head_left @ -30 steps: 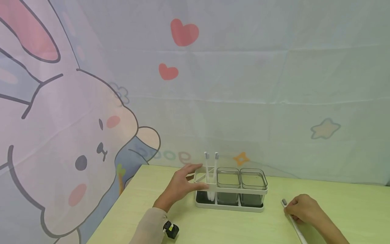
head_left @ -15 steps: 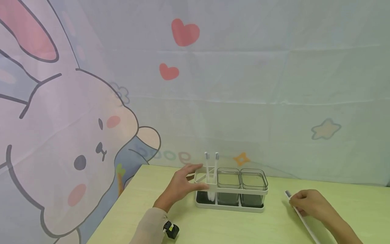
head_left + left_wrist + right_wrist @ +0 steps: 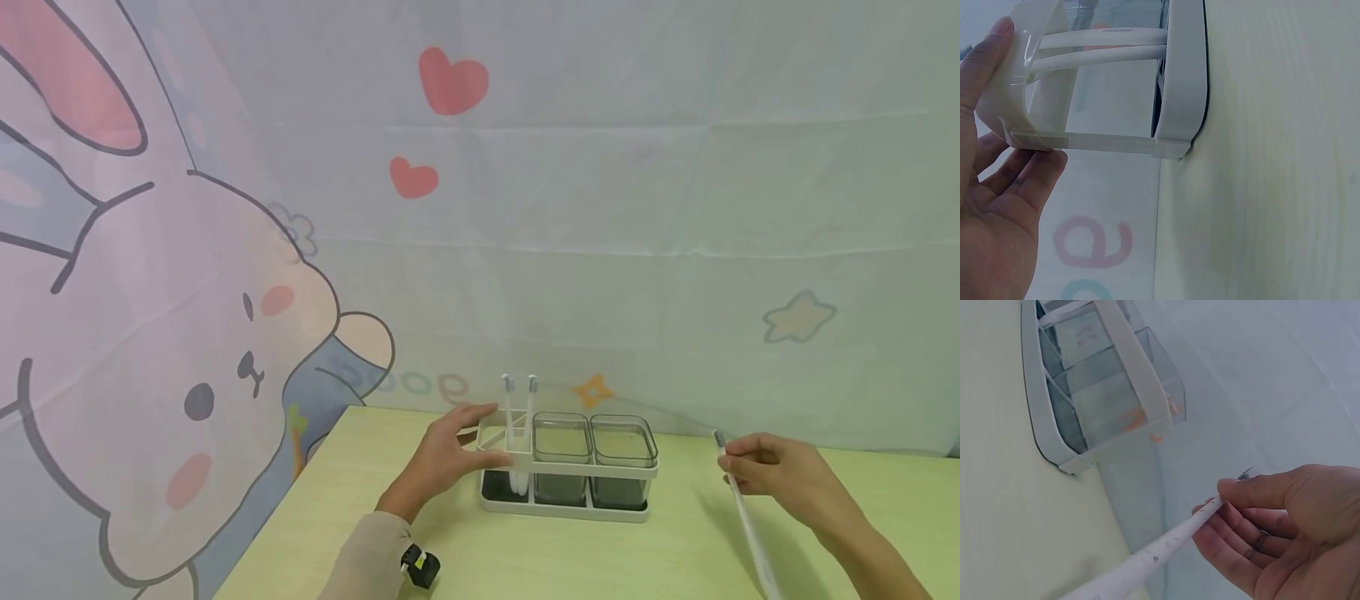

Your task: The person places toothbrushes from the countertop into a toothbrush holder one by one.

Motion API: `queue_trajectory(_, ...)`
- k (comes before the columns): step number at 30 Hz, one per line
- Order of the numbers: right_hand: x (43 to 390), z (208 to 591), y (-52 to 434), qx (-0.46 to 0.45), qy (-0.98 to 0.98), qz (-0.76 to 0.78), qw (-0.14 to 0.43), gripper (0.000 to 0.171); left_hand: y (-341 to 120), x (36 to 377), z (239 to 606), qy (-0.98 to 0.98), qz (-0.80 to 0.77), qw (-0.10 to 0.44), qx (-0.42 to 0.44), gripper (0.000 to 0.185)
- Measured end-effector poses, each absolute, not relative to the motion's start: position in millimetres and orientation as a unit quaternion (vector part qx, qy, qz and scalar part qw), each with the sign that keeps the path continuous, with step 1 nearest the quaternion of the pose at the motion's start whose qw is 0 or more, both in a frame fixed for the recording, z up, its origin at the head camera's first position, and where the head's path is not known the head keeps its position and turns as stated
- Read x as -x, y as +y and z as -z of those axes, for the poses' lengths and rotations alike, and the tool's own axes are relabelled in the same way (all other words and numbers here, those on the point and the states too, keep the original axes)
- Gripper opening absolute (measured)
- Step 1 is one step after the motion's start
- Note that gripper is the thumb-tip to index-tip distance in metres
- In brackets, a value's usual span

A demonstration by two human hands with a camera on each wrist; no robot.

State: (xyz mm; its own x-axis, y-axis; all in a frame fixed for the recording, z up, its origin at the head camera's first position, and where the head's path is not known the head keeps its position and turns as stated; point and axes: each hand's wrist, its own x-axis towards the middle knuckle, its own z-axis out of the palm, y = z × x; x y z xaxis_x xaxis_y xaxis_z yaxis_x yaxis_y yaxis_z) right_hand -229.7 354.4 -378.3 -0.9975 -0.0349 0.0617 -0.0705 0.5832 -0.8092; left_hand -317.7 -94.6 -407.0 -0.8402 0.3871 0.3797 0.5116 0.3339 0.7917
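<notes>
My left hand (image 3: 442, 454) grips the left end of a white toothbrush holder (image 3: 570, 512). Its thumb lies on the front of the upper rim, and its fingers reach round the side and back. Two white toothbrushes (image 3: 1104, 59) stand upright in the holder's left compartment. Two clear cups (image 3: 624, 442) sit in the other compartments. To the right of the holder, my right hand (image 3: 787, 479) pinches a white toothbrush (image 3: 1166, 547) just below its grey-bristled head, between thumb and fingers. This brush slants above the table, its handle pointing down toward me.
Under everything is a pale yellow-green table (image 3: 600, 567). A cloth backdrop (image 3: 675, 208) printed with a rabbit, hearts and stars hangs right behind its far edge. A small black device (image 3: 422, 567) is at my left sleeve (image 3: 367, 558).
My right hand has raised the toothbrush off the table, moving it up and slightly to the right. The left hand and the holder have stayed in place.
</notes>
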Motion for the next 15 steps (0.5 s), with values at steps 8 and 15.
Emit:
queue_trajectory(8, 226.3, 372.1, 351.7, -0.031, -0.894, -0.444, 0.047, 0.043, -94.5, 317.7, 406.7, -0.815, 0.507, 0.059, 0.276, 0.075)
queue_trajectory(15, 222.3, 369.0, 346.0, -0.034, -0.892, -0.441, 0.093, 0.04, -94.7, 316.5, 405.8, -0.818, 0.501, 0.06, 0.276, 0.075)
